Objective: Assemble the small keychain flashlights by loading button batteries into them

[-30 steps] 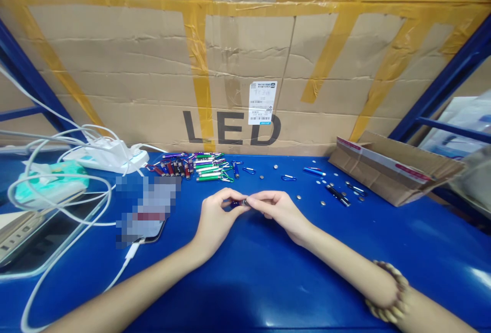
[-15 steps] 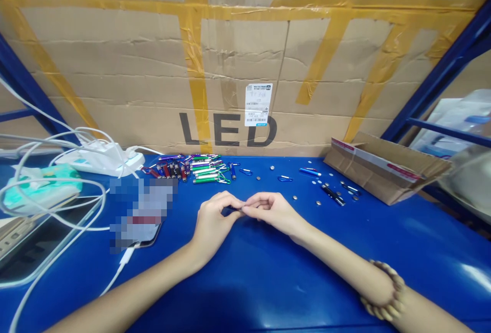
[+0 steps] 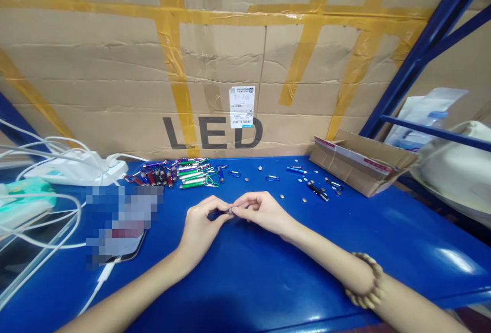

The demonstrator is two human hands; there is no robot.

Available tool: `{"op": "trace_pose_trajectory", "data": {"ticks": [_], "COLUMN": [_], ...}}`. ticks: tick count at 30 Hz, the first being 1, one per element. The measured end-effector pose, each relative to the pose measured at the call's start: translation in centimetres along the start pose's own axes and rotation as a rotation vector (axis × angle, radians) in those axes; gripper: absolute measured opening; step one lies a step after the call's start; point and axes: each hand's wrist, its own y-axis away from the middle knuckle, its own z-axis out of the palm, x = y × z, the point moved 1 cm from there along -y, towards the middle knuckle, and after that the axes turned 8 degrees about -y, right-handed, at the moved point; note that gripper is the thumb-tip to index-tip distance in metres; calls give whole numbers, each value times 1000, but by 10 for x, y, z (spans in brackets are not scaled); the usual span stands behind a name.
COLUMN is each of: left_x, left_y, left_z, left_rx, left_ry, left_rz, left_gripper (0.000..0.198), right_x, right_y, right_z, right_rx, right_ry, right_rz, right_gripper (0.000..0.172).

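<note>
Two hands meet over the table (image 3: 245,282); left hand (image 3: 201,223) and right hand (image 3: 261,211), fingers curled, pinch one small torch (image 3: 221,213).

Bright overhead light; glare on blue table (image 3: 452,259); wide-angle edge distortion.

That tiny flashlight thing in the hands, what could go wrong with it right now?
1. The small flashlight is pinched only by fingertips of the left hand and right hand; a part might slip and drop onto the blue table.
2. Loose button batteries lie nearby; a nudge could send them rolling off.
3. A dropped piece could get mixed into the pile of flashlights.
</note>
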Motion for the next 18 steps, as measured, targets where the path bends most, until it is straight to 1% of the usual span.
{"op": "trace_pose_trajectory", "data": {"ticks": [3, 7, 8, 10, 12, 14, 18], "left_x": [2, 7, 8, 11, 13, 15, 17], "left_y": [0, 0, 0, 0, 1, 1, 3], "left_z": [0, 1, 1, 1, 1, 1, 0], "left_rx": [-5, -23, -24, -26, -35, -50, -76], "left_ry": [36, 94, 101, 114, 135, 169, 240], "left_rz": [-54, -154, -182, -238, -281, -310, -333], "left_gripper": [5, 10, 13, 18, 22, 26, 29], "right_x": [-7, -16, -16, -15, -14, -14, -16], "right_y": [0, 0, -1, -3, -6, -9, -13], "right_z": [-6, -23, -27, -38, -49, -62, -83], "right_rx": [64, 259, 294, 325, 344, 380, 506], "right_ry": [238, 679, 781, 925, 984, 994, 975], "right_rz": [-125, -305, -322, -310, -273, -251, -220], "right_gripper": [19, 14, 14, 15, 17, 16, 17]}}
